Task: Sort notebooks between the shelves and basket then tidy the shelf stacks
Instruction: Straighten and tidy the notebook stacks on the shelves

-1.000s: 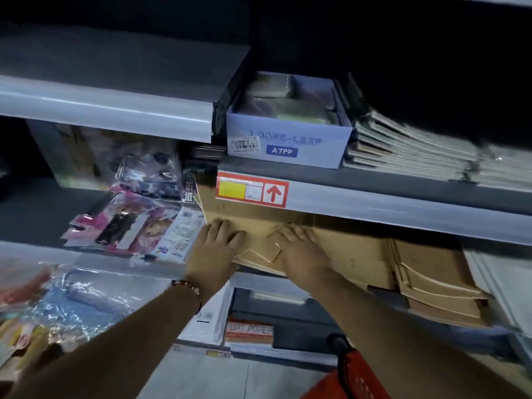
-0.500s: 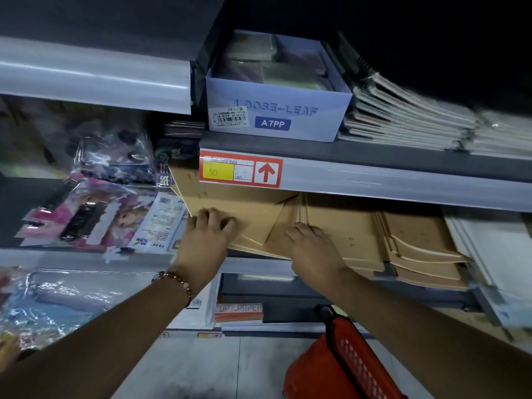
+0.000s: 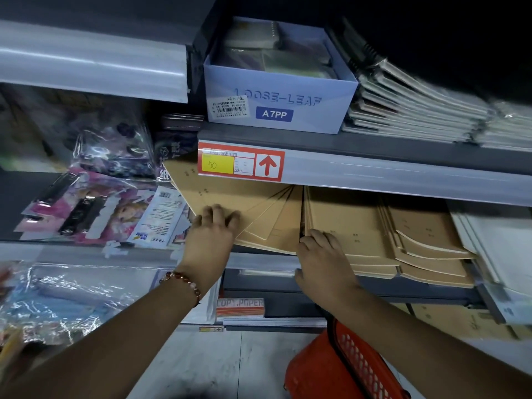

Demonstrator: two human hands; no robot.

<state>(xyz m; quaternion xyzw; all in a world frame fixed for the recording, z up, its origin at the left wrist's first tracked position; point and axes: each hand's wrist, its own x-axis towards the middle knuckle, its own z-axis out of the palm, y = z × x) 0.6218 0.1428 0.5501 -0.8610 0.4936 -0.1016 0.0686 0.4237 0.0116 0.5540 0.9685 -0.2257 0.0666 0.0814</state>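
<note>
- I see the middle shelf (image 3: 403,182) running from 9 o'clock to 3 o'clock across my view, with the brown notebooks on the shelf under it and the red basket (image 3: 339,367) on the floor at 5 o'clock.
- The fanned stack of brown notebooks (image 3: 253,214) sits near the center, its covers splayed and skewed, long edges pointing toward 1 o'clock; the squared stack (image 3: 345,223) lies just beside it at 3 o'clock, long axis running straight back into the shelf.
- My left hand (image 3: 211,240) lies flat on the fanned stack, fingers straight and pressing, clasping nothing. It is the nearer hand for squaring that stack, which lies right under it toward 12 o'clock.
- My right hand (image 3: 322,260) rests at the front edge where the 2 stacks meet, fingers laid over the covers; I cannot tell whether it pinches any.
- Against half a second ago, the fan has spread wider, the right hand has slid toward 3 o'clock, and a dark gap now shows between the 2 stacks.
</note>
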